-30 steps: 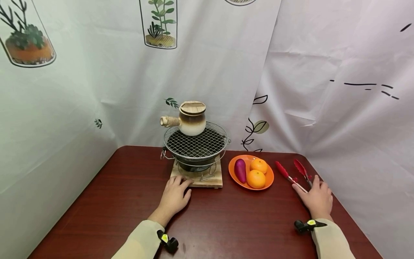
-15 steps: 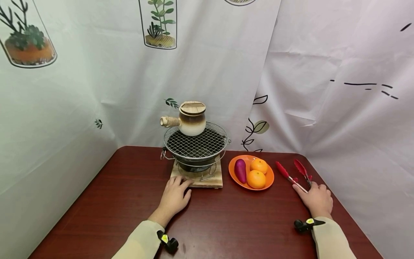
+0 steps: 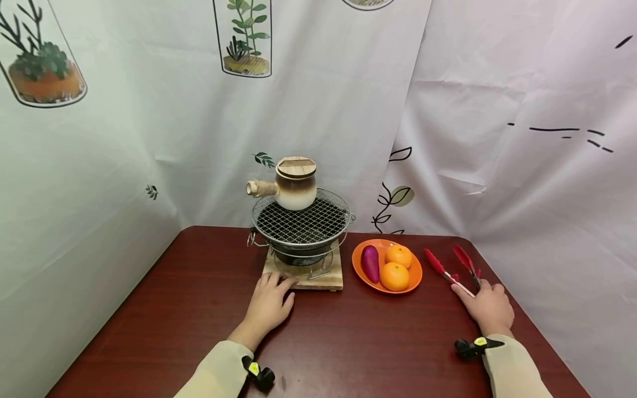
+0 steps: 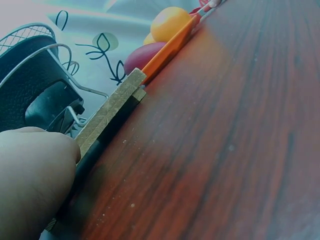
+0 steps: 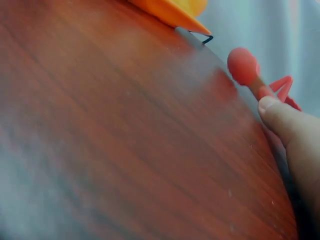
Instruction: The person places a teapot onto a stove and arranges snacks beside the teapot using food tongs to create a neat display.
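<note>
My left hand (image 3: pixel 269 303) rests at the front left corner of a wooden board (image 3: pixel 323 281), its fingers relaxed over the edge. On that board stands a black tabletop grill (image 3: pixel 301 253) with a round wire mesh (image 3: pixel 308 224). A small lidded clay pot (image 3: pixel 297 190) with a side handle sits on the mesh. At the table's right side my right hand (image 3: pixel 489 309) holds red-tipped tongs (image 3: pixel 437 262), thumb on one arm and fingers at the other. The tongs' two tips are spread apart and point away from me. In the right wrist view the thumb lies against the tongs (image 5: pixel 244 66).
Between grill and tongs, an orange plate (image 3: pixel 357 265) carries a purple eggplant-shaped piece (image 3: pixel 370 263) and two oranges (image 3: pixel 395 276). The dark red table (image 3: pixel 348 342) ends against a printed white curtain (image 3: pixel 338 110) at the back. Its right edge runs close beside my right hand.
My right hand has shifted very slightly with the tongs. My left hand, the grill, the pot and the plate stay in place.
</note>
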Demonstrator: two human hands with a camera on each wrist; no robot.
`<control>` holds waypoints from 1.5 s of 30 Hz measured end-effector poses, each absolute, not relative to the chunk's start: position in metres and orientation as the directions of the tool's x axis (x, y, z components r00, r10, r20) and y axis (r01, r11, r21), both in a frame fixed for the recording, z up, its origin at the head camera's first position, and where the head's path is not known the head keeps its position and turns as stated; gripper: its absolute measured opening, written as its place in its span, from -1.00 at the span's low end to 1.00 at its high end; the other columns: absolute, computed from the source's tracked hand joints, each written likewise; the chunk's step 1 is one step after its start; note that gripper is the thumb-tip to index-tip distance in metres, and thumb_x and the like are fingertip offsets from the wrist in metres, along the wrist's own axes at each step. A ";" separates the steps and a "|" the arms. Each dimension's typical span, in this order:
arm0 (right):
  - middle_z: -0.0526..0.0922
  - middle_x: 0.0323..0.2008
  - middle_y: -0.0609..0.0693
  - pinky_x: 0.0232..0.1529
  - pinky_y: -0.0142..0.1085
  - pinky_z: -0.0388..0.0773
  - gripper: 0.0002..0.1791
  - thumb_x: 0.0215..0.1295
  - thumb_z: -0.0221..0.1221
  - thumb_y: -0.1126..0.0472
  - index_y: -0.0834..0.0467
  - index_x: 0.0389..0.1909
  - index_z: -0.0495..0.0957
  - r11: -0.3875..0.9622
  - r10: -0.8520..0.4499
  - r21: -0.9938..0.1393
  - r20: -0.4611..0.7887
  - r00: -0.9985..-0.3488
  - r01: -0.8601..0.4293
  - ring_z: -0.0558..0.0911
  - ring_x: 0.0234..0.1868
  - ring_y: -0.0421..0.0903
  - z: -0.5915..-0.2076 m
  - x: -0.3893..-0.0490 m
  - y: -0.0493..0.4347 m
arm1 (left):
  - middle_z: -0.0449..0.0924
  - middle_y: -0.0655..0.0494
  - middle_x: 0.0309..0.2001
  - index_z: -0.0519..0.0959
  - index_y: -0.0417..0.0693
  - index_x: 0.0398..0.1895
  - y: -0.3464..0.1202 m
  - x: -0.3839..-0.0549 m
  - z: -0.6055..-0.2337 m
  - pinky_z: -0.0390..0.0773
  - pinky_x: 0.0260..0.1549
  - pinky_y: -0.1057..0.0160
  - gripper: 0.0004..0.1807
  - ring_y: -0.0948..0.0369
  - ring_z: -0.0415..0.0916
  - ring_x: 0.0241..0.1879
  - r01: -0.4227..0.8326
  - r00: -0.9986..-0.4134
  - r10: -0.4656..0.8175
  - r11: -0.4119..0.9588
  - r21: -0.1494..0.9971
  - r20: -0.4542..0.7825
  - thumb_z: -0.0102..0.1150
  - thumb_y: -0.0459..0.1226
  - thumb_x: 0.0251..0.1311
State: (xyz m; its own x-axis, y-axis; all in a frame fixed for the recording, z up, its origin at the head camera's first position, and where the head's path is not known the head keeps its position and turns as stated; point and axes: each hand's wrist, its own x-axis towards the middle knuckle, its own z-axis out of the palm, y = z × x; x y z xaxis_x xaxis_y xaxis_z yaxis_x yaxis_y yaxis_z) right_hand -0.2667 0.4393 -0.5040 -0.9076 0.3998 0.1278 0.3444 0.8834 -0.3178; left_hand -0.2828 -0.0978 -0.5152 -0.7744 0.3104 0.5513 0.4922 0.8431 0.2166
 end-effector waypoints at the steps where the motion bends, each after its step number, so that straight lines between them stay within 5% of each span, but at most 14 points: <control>1: 0.29 -0.02 0.53 -0.26 0.25 0.49 0.23 0.18 -0.04 -0.62 0.51 0.29 0.24 0.883 0.398 -0.321 0.127 -0.909 0.342 0.48 -0.11 0.42 -0.503 -0.266 0.440 | 0.51 -0.03 -0.02 0.69 0.06 0.05 -0.097 -0.283 -0.515 0.36 0.13 -0.15 -0.68 -0.14 0.40 0.04 0.493 -0.774 0.311 0.843 0.217 0.552 0.32 -0.23 0.20; 14: 0.23 0.08 0.51 -0.40 0.25 0.52 0.20 0.19 0.00 -0.60 0.43 0.37 0.20 0.938 0.260 -0.285 0.208 -0.943 0.196 0.54 -0.21 0.44 -0.481 -0.264 0.445 | 0.51 -0.03 -0.03 0.68 0.07 0.04 -0.097 -0.284 -0.515 0.36 0.12 -0.15 -0.67 -0.13 0.39 0.03 0.497 -0.765 0.313 0.843 0.206 0.563 0.32 -0.22 0.19; 33: 0.42 0.08 0.36 -0.19 0.32 0.52 0.11 0.14 0.09 -0.58 0.26 0.38 0.29 0.978 0.084 -0.203 0.222 -0.971 0.039 0.53 -0.04 0.33 -0.455 -0.259 0.433 | 0.52 -0.03 -0.02 0.69 0.06 0.04 -0.098 -0.281 -0.514 0.36 0.13 -0.15 -0.68 -0.14 0.39 0.03 0.492 -0.772 0.306 0.843 0.219 0.557 0.30 -0.29 0.20; 45: 0.52 -0.03 0.26 -0.21 0.25 0.56 0.13 0.08 0.16 -0.57 0.30 0.35 0.38 0.986 0.000 -0.164 0.179 -0.984 -0.030 0.58 -0.12 0.21 -0.451 -0.267 0.421 | 0.52 -0.03 -0.02 0.68 0.06 0.05 -0.098 -0.282 -0.516 0.36 0.12 -0.15 -0.67 -0.13 0.40 0.03 0.501 -0.762 0.316 0.841 0.207 0.565 0.31 -0.26 0.19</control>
State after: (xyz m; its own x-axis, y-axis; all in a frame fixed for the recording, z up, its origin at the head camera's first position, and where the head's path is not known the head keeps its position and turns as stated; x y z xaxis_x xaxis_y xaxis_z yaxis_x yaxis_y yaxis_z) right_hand -0.2667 0.4210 -0.4511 -0.9838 0.0003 0.1791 -0.0296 0.9860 -0.1643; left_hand -0.2820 -0.0978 -0.5155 -0.7625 0.3155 0.5649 0.5008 0.8406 0.2065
